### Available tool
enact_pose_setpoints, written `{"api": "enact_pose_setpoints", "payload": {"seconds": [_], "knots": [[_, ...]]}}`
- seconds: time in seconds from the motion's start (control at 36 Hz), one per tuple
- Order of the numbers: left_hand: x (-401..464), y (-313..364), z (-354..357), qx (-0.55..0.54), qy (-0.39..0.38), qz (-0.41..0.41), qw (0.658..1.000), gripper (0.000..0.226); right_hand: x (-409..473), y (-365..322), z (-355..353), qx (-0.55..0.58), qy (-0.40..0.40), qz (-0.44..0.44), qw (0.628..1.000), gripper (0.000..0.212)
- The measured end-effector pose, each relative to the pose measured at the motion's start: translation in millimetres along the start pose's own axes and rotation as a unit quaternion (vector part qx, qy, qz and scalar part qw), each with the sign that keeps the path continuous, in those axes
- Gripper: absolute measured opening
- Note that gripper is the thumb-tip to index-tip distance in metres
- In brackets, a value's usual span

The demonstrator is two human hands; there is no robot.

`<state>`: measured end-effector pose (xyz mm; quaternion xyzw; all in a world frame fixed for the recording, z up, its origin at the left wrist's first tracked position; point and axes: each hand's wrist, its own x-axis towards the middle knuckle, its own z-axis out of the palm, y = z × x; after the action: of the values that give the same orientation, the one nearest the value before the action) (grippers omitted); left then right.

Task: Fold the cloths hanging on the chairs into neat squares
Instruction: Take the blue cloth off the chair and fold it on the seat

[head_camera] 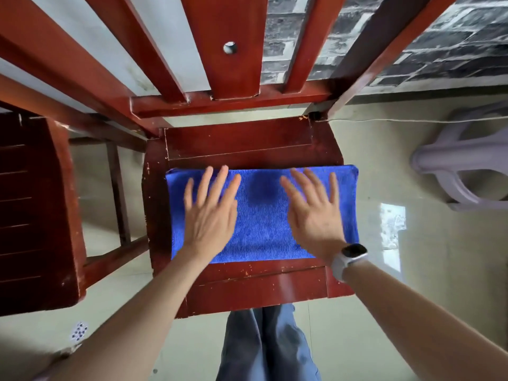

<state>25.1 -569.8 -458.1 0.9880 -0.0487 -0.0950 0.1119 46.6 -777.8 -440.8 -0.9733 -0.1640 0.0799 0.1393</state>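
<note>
A blue cloth (261,215) lies flat as a wide rectangle on the seat of a red-brown wooden chair (242,141). Its right edge reaches a little past the seat's right side. My left hand (210,213) rests palm down on the cloth's left half, fingers spread and slightly blurred. On the cloth's right half lies my right hand (313,213), also flat with fingers apart, a white watch on its wrist. Neither hand grips the cloth.
The chair's slatted back (233,50) rises just beyond the seat. A second dark wooden chair (35,210) stands close on the left. A pale plastic stool (467,160) sits on the tiled floor at the right. My legs in blue trousers (264,345) are below the seat's front edge.
</note>
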Motion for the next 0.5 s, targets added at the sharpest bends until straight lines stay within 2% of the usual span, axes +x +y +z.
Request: {"api": "enact_pose_setpoints", "payload": {"seconds": [0.06,0.14,0.25,0.33,0.42,0.5], "knots": [[7,1,9,0.021,-0.039,-0.020,0.999,0.048,6,-6,14,-0.059,-0.063,0.003,0.996,0.049],[16,-8,16,0.039,-0.055,-0.036,0.997,0.050,16,4,24,-0.084,-0.113,0.034,0.989,0.052],[13,-29,17,0.058,-0.046,-0.029,0.997,0.052,13,32,22,-0.106,-0.122,0.031,0.986,0.052],[10,-46,13,0.048,-0.047,-0.067,0.995,0.055,4,55,14,-0.092,-0.111,0.095,0.985,0.054],[9,-59,6,0.031,-0.062,-0.114,0.991,0.061,-4,80,3,-0.027,-0.099,0.211,0.972,0.057],[7,-60,-3,0.018,-0.057,-0.180,0.982,0.065,-15,93,-10,0.144,-0.070,0.335,0.929,0.051]]}}
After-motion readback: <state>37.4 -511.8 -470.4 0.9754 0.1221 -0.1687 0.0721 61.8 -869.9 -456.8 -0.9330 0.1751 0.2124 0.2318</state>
